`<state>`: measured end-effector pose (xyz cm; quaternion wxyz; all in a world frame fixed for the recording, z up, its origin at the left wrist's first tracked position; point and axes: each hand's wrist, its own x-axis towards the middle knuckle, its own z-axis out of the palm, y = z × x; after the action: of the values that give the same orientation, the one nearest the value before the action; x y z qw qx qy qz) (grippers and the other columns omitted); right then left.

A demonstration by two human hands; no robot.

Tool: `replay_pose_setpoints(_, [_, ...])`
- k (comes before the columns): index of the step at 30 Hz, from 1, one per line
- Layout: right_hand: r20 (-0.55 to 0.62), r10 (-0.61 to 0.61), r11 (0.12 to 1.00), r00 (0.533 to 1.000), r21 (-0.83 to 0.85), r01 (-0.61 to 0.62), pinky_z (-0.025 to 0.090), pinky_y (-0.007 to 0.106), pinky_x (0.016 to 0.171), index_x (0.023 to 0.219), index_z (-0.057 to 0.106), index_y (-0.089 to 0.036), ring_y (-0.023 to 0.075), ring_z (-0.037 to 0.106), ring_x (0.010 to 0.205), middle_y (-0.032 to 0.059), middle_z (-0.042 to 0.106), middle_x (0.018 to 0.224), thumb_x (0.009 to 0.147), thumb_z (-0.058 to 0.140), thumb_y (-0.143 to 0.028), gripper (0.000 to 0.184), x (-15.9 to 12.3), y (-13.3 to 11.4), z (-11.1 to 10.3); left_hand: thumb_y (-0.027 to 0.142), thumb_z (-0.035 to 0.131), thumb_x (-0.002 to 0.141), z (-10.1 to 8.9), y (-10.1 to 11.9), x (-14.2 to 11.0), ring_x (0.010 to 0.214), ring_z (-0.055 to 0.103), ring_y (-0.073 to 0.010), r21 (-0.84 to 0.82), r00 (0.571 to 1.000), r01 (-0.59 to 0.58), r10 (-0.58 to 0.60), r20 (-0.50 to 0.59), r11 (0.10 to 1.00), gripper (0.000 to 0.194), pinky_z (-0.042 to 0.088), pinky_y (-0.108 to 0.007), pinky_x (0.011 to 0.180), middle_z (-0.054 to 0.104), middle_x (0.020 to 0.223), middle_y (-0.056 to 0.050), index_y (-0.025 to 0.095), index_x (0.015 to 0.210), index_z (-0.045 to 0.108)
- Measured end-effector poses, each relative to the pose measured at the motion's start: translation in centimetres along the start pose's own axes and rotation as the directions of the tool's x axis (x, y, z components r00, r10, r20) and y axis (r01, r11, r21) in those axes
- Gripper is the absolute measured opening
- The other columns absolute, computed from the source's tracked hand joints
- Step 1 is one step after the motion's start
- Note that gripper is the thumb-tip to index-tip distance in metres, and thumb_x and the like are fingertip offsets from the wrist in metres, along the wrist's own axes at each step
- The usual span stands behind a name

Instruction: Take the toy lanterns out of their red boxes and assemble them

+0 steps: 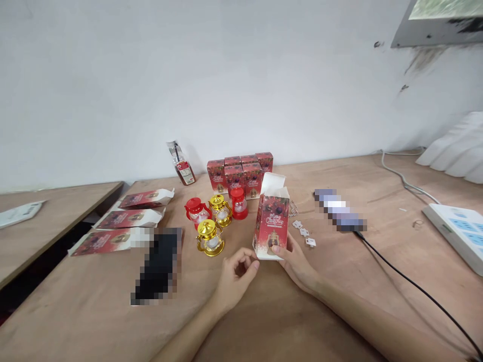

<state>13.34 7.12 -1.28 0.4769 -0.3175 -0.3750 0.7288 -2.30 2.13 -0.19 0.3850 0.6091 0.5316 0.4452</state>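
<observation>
My right hand [300,261] grips a red Christmas gift box [272,221], thumb on its printed front and fingers behind. The box stands upright, slightly tilted, with its white top flaps open; what is inside cannot be seen. Close to the lower left corner of that box is my left hand [237,276], its fingers curled in toward the thumb and nothing visible in them. Beyond the hands stand small lanterns: a gold lantern [210,238] in front, another gold lantern [220,211] behind it, a red lantern [196,212] at left and a red lantern [239,204] at right.
Several closed red boxes [234,176] stand together near the wall. Flattened boxes [128,218] lie at left beside a dark phone [160,266]. Small white tags [302,230], a cabled phone [339,208] and a power strip [458,234] are at right. A pouch [183,168] leans at the back.
</observation>
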Motion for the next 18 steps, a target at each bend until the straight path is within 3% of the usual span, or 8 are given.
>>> replay_pose_setpoints(6, [-0.007,-0.043,0.997,0.999,-0.061,0.042,0.044,0.037,0.086,0.098,0.050,-0.026,0.0217,0.057,0.096,0.0020,0.063,0.098,0.056,0.080,-0.037,0.053,0.08,0.20,-0.16,0.039,0.049,0.080,0.22,0.04,-0.05,0.046,0.037,-0.0081,-0.097,0.991,0.090,-0.079,0.110,0.991,0.024,0.029,-0.021,0.050,0.041,0.049,0.007,0.017,0.075,0.052])
replay_pose_setpoints(12, [0.023,-0.072,0.992,0.997,-0.098,0.074,0.047,0.031,0.075,0.103,0.048,-0.026,0.0182,0.059,0.086,0.0012,0.063,0.096,0.061,0.078,-0.035,0.052,0.00,0.31,-0.30,0.030,0.051,0.077,0.92,0.37,-0.61,0.048,0.034,-0.0069,0.091,0.969,0.039,-0.060,0.241,0.995,0.025,0.026,-0.021,0.049,0.040,0.050,0.006,0.017,0.056,0.044])
replay_pose_setpoints(15, [0.037,-0.066,0.994,0.997,-0.084,0.069,0.048,0.032,0.076,0.106,0.046,-0.027,0.0182,0.059,0.088,0.0011,0.063,0.099,0.062,0.078,-0.034,0.054,-0.06,0.33,-0.33,0.031,0.050,0.078,0.73,0.20,-0.48,0.047,0.032,-0.0066,0.147,0.985,0.001,-0.027,0.173,0.989,0.029,0.025,-0.020,0.048,0.037,0.049,0.006,0.017,0.055,0.044])
replay_pose_setpoints(18, [0.053,-0.060,0.994,0.997,-0.084,0.064,0.048,0.033,0.081,0.109,0.044,-0.029,0.0185,0.059,0.093,0.0011,0.062,0.103,0.063,0.078,-0.032,0.057,-0.14,0.23,-0.18,0.035,0.049,0.081,0.15,0.00,-0.18,0.049,0.037,-0.0081,0.183,1.000,-0.026,0.026,0.003,0.983,0.027,0.028,-0.021,0.048,0.043,0.052,0.004,0.016,0.060,0.050])
